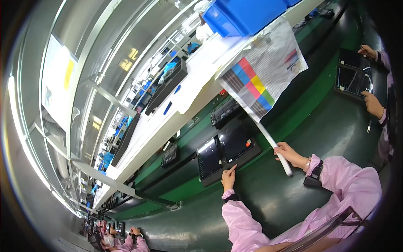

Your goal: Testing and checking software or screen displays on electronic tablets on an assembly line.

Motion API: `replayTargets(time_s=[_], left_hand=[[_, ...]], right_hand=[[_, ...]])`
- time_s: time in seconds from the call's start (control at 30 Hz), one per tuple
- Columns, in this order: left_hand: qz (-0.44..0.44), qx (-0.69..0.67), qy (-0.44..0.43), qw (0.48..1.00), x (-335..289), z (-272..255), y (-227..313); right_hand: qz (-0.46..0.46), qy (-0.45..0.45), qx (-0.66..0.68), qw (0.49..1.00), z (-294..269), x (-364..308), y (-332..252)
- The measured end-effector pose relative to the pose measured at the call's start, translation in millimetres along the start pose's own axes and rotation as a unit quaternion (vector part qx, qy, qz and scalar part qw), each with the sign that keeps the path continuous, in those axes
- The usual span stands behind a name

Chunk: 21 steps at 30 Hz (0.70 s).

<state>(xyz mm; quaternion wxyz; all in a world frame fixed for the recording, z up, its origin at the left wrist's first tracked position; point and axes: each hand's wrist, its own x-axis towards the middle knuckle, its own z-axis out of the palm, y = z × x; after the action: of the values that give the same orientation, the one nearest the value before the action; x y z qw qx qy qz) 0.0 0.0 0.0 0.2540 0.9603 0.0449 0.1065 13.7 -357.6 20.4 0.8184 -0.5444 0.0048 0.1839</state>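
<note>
My left hand [228, 178] is at the near edge of a black tray [212, 179], its index finger stretched along that edge and nothing visible held. Two dark glossy screen panels lie side by side in the tray: the left panel [210, 159] shows streaky reflections, the right panel [235, 145] carries a small orange tag. In my right hand [289, 154] is a slim white bar [268, 136], the fingers closed round it. It slants up to a printed sheet [264, 71] with coloured blocks; how they join cannot be made out.
Black devices [224, 112] line the green bench [273, 197] beyond the tray. A white shelf [201, 71] above bears a blue bin [243, 17]. At the right, another person's hands [373, 105] touch a similar tray [352, 77]. A metal post [155, 199] stands left.
</note>
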Motion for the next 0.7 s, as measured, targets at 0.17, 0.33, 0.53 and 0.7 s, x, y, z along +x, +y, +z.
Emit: replayTargets(time_s=[0.17,0.33,0.53,0.7], left_hand=[[-0.019,0.081,0.05,0.995,-34,-23,22],[0.104,-0.193,0.025,0.975,-45,-80,154],[0.333,-0.166,0.111,0.922,-125,-178,331],[0.452,0.02,0.26,0.853,-214,-233,389]], right_hand=[[0.007,-0.052,-0.011,0.999,-18,-65,-34],[0.001,-0.009,-0.089,0.996,-71,-125,-41],[-0.107,0.046,-0.318,0.941,-113,-151,-2],[0.014,-0.077,-0.159,0.984,-64,-185,-42]])
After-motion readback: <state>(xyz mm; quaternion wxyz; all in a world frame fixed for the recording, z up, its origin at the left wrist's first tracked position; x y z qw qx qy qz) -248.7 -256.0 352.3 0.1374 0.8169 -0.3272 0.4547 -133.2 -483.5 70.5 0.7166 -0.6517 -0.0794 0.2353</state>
